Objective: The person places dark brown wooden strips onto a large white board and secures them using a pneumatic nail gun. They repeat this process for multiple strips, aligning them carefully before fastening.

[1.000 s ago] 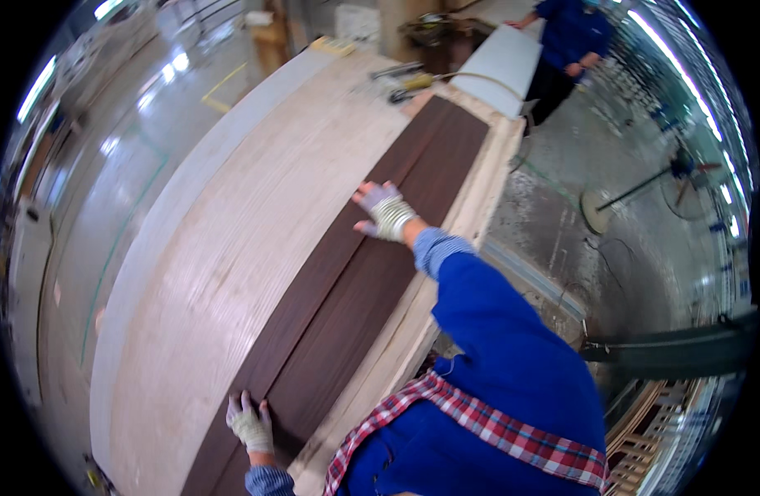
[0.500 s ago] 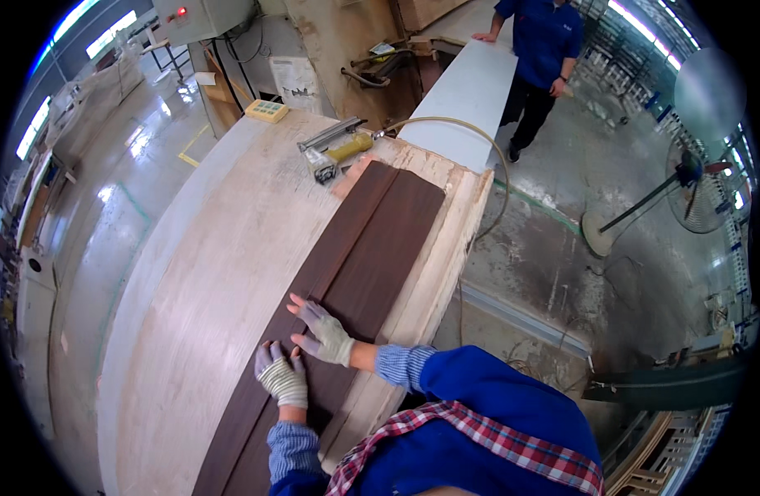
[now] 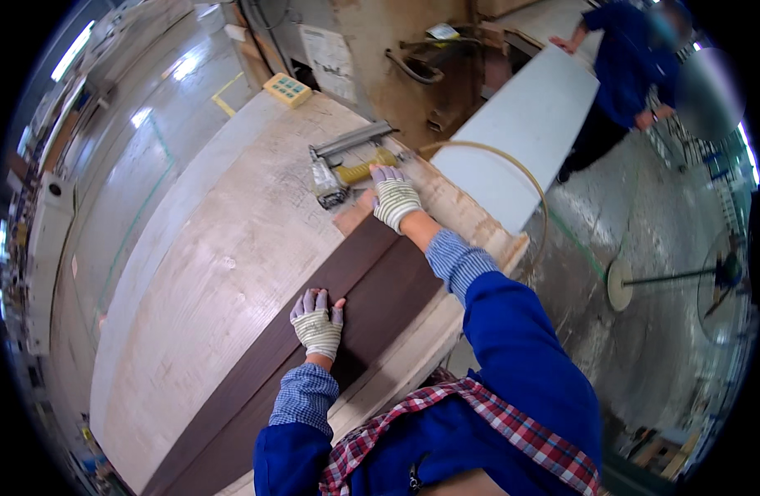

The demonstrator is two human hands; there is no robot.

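A long dark-brown wooden board [image 3: 396, 277] with a lengthwise step lies on the pale wooden bench top [image 3: 223, 256]. My left hand [image 3: 316, 326], in a striped fingertip-less glove, rests on the board, fingers spread and holding nothing. My right hand [image 3: 395, 200], gloved alike, is stretched to the board's far end. Its fingertips come up against the yellow grip of a nail gun [image 3: 359, 171], but the fingers are not wrapped round it. The nail gun lies on its side at the bench's far end, its silver magazine pointing away.
A yellow box with dark buttons [image 3: 287, 89] sits at the bench's far left corner. A tan air hose [image 3: 512, 157] arcs from the gun across a white panel [image 3: 521, 124]. Beyond, a co-worker in blue [image 3: 632, 62] touches that panel. A fan on a stand [image 3: 620, 285] is on the right.
My right hand has gone from the board's middle to the nail gun at the far end. My left hand has slid a little forward along the board. The view has tilted.
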